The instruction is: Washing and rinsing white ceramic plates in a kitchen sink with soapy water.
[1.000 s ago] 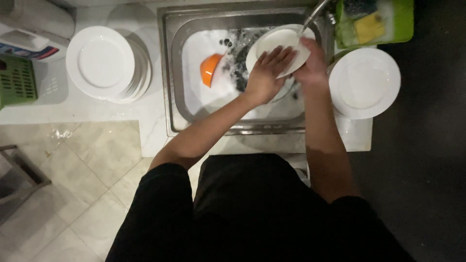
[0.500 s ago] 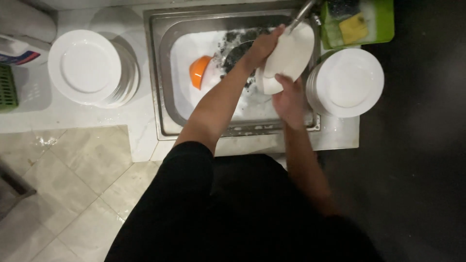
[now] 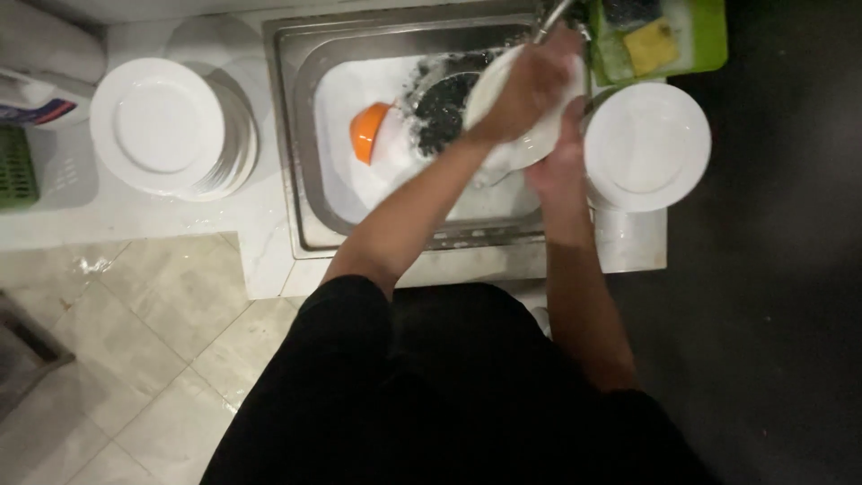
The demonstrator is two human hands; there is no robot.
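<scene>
The left hand (image 3: 530, 85) has slid up the tilted white plate (image 3: 525, 148) under the faucet (image 3: 552, 18), fingers pressed flat on it, while the right hand (image 3: 561, 157) grips its lower rim

Dim overall; white plates (image 3: 157, 126) glare brightly; right side dark; slight motion blur.

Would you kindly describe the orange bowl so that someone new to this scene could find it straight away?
Start at the steel sink set in the white counter, between two stacks of white plates. Inside its basin, left of the plate that both hands are holding, lies the orange bowl, tipped on its side in the suds. It is the only orange thing among white dishes.
</scene>
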